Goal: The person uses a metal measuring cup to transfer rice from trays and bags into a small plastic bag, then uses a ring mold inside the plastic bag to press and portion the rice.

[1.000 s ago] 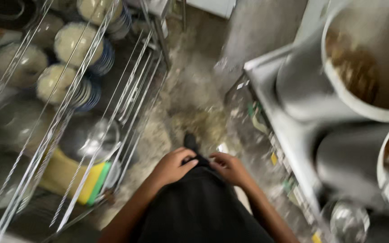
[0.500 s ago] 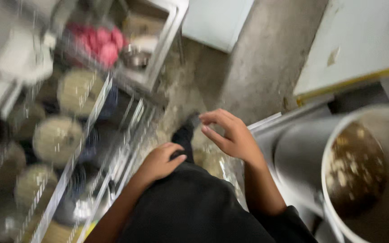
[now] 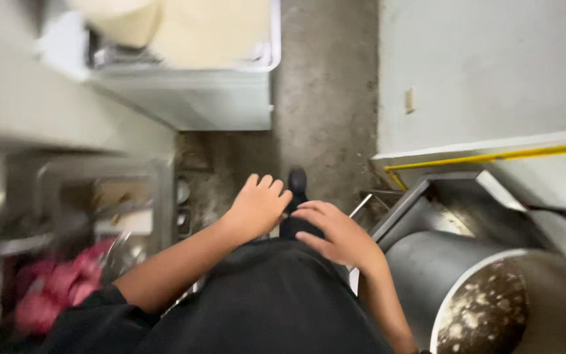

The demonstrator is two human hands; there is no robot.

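Nearest the camera: black clothing [image 3: 263, 308] fills bottom centre, both forearms coming out of it, bare below black sleeves.

Left hand [image 3: 257, 206]: forearm runs diagonally from lower left up to centre. Palm down, fingers extended and lightly spread, tips pointing up-frame toward the floor [image 3: 325, 98]. Holds nothing, touches nothing visible.

Right hand [image 3: 335, 233]: forearm comes up from bottom right, wrist bent, fingers loosely curled and pointing left toward the left hand. The two hands are near each other, not touching. Also empty, relaxed half-open.

Just right of the right forearm: large steel pot [image 3: 453, 288], upright, mouth up, long axis vertical, dark liquid with pale floating bits inside. It sits in a steel frame [image 3: 420, 196]. The forearm is just beside the pot wall; contact cannot be told.

Between the hands, further down: one dark shoe [image 3: 297, 180], toe pointing up-frame.

Left, blurred: steel shelf [image 3: 99, 190] with something pink [image 3: 57, 288] low on it.

Farthest: white cabinet [image 3: 191, 98] at top, pale wall [image 3: 486, 72] at right with a yellow edge strip [image 3: 492, 157].
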